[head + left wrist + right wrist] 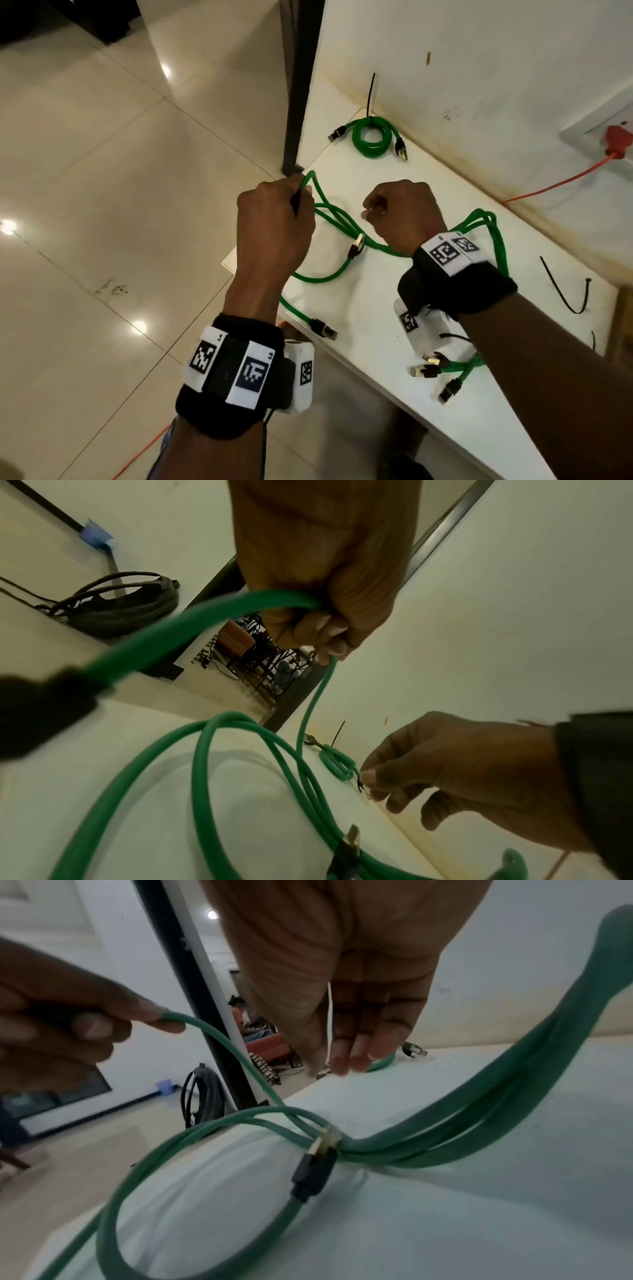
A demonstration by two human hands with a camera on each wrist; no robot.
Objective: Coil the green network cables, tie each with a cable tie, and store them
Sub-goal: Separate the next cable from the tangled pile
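My left hand (294,198) is raised over the table's left edge and grips a loose green network cable (337,219) near one end. The cable runs out of the fist (322,631) and loops down onto the white table (376,308), where its black connector (356,245) lies on the strands. My right hand (380,210) hovers beside it with curled fingers, thumb against fingertips (337,1064), and I see nothing held. A coiled green cable (373,137) bound with a black tie (370,96) lies at the back corner.
More green cables (493,240) pass under my right wrist, their connectors (431,366) near the front edge. A loose black cable tie (568,294) lies at the right. An orange cord (565,181) runs to a red plug (616,140). Tiled floor lies left of the table.
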